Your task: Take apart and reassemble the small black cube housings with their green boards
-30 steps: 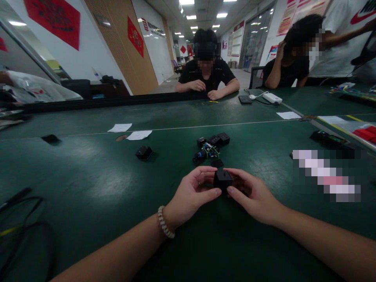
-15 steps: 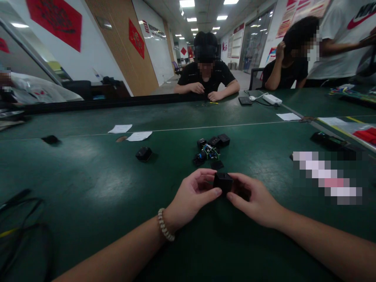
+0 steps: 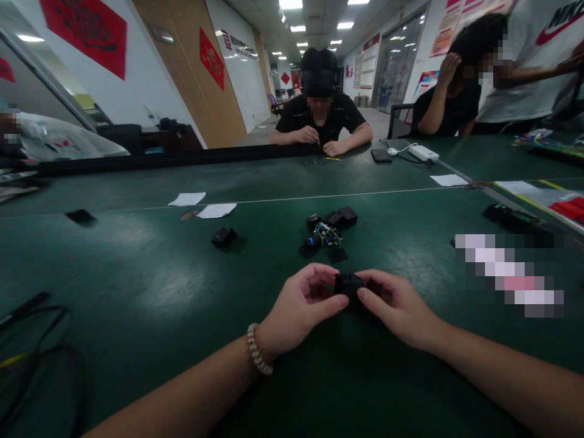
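Observation:
A small black box-shaped plastic housing [image 3: 349, 285] is held between both hands above the green table [image 3: 173, 353]. My left hand [image 3: 308, 299], with a beaded bracelet on the wrist, grips its left side between thumb and fingers. On its right side, my right hand [image 3: 398, 305] pinches it the same way. Just beyond the hands lies a pile of small circuit boards [image 3: 326, 235] with blue parts. Black box-like pieces [image 3: 347, 216] lie against that pile, and a flat black piece [image 3: 338, 255] is in front of it.
Left of the pile sits another black box [image 3: 223, 238]. White papers [image 3: 217, 211] lie farther back. Black cables [image 3: 36, 347] are at the left edge, and a dark long device [image 3: 515, 220] lies at the right. Across the table a person [image 3: 322, 115] works with both hands.
My right thumb and fingers have closed in on the housing's right side. The housing has shifted slightly right and down, with my left hand following.

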`<state>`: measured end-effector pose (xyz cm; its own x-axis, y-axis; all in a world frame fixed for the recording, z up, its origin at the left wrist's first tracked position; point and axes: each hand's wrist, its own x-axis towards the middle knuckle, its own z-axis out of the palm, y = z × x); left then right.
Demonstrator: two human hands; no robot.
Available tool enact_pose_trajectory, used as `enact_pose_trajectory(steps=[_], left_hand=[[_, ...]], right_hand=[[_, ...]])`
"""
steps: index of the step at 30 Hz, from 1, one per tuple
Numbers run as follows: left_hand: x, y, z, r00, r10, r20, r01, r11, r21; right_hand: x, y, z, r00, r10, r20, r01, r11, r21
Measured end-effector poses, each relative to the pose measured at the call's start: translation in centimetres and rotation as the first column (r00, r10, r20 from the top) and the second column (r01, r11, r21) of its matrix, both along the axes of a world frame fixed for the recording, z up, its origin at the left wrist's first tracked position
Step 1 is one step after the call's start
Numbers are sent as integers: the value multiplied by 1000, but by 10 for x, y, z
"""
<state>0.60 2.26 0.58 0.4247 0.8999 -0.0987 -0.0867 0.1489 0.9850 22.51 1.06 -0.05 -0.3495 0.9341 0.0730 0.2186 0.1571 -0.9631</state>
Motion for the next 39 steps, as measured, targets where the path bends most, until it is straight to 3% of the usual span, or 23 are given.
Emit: enact_pose_trajectory(steps=[11, 19, 27, 39], left_hand=[[0, 1, 2, 1000, 25, -9, -25, 999, -19], [2, 3, -3, 999, 31, 35, -31, 999, -10], [0, 4, -5, 996, 27, 89, -23, 999, -42], [1, 4, -4, 992, 69, 105, -64, 997, -47]], right_hand=[[0, -2, 0, 997, 66, -33, -65, 998, 23], [-1, -2, -2, 998, -5, -63, 7, 999, 39], [-2, 0, -11, 991, -40, -129, 65, 978, 198], [-3, -2, -9, 984, -30, -178, 49, 994, 100]])
